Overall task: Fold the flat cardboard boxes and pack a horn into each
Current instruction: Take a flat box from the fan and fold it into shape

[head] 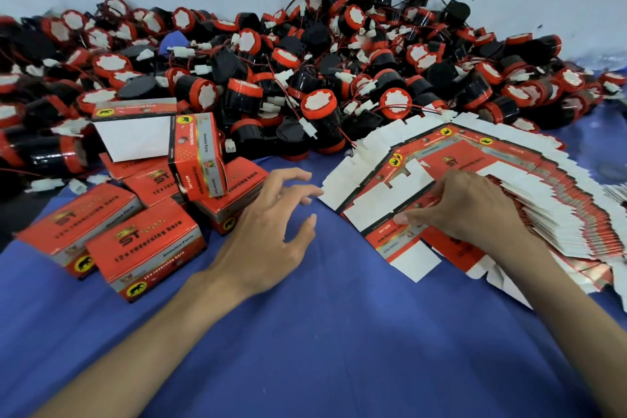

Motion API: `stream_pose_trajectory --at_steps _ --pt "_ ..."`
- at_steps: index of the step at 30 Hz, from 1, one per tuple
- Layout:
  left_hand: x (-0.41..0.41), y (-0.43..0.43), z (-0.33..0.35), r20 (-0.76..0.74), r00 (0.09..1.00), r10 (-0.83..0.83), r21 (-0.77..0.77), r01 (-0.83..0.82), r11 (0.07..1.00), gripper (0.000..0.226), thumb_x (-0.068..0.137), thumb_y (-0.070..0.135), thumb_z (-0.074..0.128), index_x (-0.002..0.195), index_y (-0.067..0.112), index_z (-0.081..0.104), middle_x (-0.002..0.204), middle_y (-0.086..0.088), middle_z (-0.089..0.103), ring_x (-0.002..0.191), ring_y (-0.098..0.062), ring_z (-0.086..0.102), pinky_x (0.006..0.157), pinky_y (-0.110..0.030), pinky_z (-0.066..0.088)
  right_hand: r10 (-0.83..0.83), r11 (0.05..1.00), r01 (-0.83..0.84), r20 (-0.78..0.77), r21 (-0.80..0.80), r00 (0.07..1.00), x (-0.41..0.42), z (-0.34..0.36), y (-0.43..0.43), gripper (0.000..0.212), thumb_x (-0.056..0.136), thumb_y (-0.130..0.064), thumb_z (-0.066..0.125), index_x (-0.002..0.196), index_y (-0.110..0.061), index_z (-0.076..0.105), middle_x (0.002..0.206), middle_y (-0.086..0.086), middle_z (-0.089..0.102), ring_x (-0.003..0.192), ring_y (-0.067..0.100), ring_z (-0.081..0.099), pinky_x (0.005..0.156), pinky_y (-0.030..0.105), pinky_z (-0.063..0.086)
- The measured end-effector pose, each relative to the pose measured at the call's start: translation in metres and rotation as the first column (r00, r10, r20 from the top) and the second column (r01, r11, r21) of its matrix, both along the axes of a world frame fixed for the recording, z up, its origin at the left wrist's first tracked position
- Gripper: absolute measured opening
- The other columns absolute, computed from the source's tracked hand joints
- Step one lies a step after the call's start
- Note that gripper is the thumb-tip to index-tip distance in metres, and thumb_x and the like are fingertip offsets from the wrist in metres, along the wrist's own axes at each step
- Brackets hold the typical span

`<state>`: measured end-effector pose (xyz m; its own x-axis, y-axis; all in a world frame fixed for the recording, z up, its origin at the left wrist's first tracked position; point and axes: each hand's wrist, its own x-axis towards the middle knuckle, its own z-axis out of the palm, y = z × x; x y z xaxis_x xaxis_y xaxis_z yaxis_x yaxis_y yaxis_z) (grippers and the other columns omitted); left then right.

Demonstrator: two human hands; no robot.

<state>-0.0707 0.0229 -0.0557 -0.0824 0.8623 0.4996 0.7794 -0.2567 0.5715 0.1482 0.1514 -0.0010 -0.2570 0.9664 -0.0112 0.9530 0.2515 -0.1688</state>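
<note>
A fanned stack of flat red-and-white cardboard boxes [468,159] lies on the blue cloth at the right. My right hand [471,207] rests on top of the stack, its fingertips pinching the edge of the top flat box [390,210]. My left hand [271,231] hovers over the cloth just left of the stack, fingers spread and holding nothing. A big heap of black-and-red horns [322,115] with wires and white connectors fills the back of the table.
Several folded red boxes [146,248] sit at the left, one standing on end [196,159] and one with an open white flap [135,136]. Blue cloth [339,332] covers the table in front. A pale wall rises behind the heap.
</note>
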Motion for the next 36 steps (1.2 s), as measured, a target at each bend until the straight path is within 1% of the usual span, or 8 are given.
stream_pose_trajectory --at_steps 4,10,13,17,21,27,33,36 --pt "0.001 -0.001 0.001 0.029 0.999 -0.019 -0.03 0.02 0.999 0.029 0.092 0.027 0.049 0.119 0.023 0.058 0.132 0.013 0.039 0.106 -0.002 0.053 0.09 -0.029 0.049 0.0 0.999 -0.001 0.025 0.055 1.0 0.004 0.0 0.0 0.105 0.049 -0.074 0.071 0.127 -0.01 0.041 0.124 0.014 0.044 0.115 0.032 0.043 0.09 0.043 0.043" --pt "0.004 -0.002 0.01 0.269 0.962 -0.051 -0.016 0.057 0.998 0.022 0.092 0.025 0.049 0.109 0.022 0.062 0.121 0.009 0.051 0.097 -0.01 0.062 0.085 -0.017 0.047 0.128 0.906 -0.049 -0.162 0.42 0.978 0.006 0.009 -0.004 0.068 0.072 -0.058 0.07 0.116 -0.011 0.048 0.083 0.008 0.063 0.08 0.034 0.059 0.063 0.035 0.04" --pt "0.003 -0.002 0.015 0.565 0.82 -0.089 -0.005 0.111 0.994 0.029 0.09 0.035 0.05 0.11 0.017 0.062 0.114 0.0 0.059 0.097 -0.012 0.065 0.081 -0.023 0.05 0.447 0.848 -0.211 -0.444 0.486 0.776 -0.001 0.015 -0.014 0.035 0.089 -0.039 0.063 0.107 -0.009 0.059 0.076 0.004 0.066 0.068 0.02 0.058 0.064 0.025 0.036" --pt "-0.005 -0.003 0.02 0.781 0.61 -0.137 -0.088 0.324 0.942 0.044 0.08 0.05 0.062 0.112 0.02 0.065 0.115 -0.004 0.068 0.095 -0.017 0.068 0.072 -0.026 0.053 0.612 0.764 -0.351 -0.433 0.541 0.662 -0.02 -0.002 -0.031 0.024 0.094 -0.02 0.052 0.099 -0.001 0.067 0.07 0.011 0.067 0.053 0.021 0.056 0.055 0.029 0.043" --pt "-0.001 -0.007 0.019 0.81 0.575 -0.117 -0.241 0.508 0.827 0.033 0.074 0.048 0.07 0.101 0.031 0.075 0.095 0.003 0.073 0.082 -0.011 0.068 0.065 -0.023 0.054 0.632 0.748 -0.402 -0.382 0.529 0.674 -0.031 -0.015 -0.045 0.028 0.096 -0.025 0.051 0.106 -0.003 0.066 0.079 0.005 0.067 0.063 0.025 0.061 0.057 0.035 0.049" --pt "0.003 -0.008 0.019 0.853 0.519 -0.044 -0.281 0.53 0.8 0.041 0.085 0.027 0.055 0.121 0.01 0.062 0.119 -0.024 0.063 0.113 -0.05 0.055 0.095 -0.065 0.039 0.602 0.784 -0.387 -0.437 0.486 0.668 -0.033 -0.016 -0.052 0.047 0.089 -0.052 0.051 0.111 -0.012 0.064 0.078 -0.016 0.053 0.064 0.003 0.048 0.061 0.011 0.036" --pt "-0.002 -0.009 0.022 0.886 0.459 -0.068 -0.259 0.61 0.749 0.034 0.09 0.022 0.055 0.12 0.011 0.066 0.122 -0.019 0.064 0.117 -0.043 0.055 0.097 -0.053 0.042 0.566 0.823 -0.402 -0.516 0.401 0.643 -0.035 -0.018 -0.052 0.045 0.086 -0.05 0.055 0.114 -0.015 0.062 0.074 -0.028 0.05 0.066 -0.006 0.053 0.064 0.01 0.036" --pt "-0.003 -0.01 0.023 0.814 0.557 -0.165 -0.291 0.637 0.714 0.028 0.086 0.014 0.057 0.112 0.013 0.068 0.109 -0.013 0.07 0.103 -0.038 0.064 0.089 -0.05 0.047 0.557 0.83 -0.41 -0.533 0.378 0.637 -0.037 -0.017 -0.056 0.048 0.084 -0.053 0.054 0.117 -0.018 0.062 0.083 -0.026 0.055 0.076 -0.001 0.059 0.07 0.02 0.048"
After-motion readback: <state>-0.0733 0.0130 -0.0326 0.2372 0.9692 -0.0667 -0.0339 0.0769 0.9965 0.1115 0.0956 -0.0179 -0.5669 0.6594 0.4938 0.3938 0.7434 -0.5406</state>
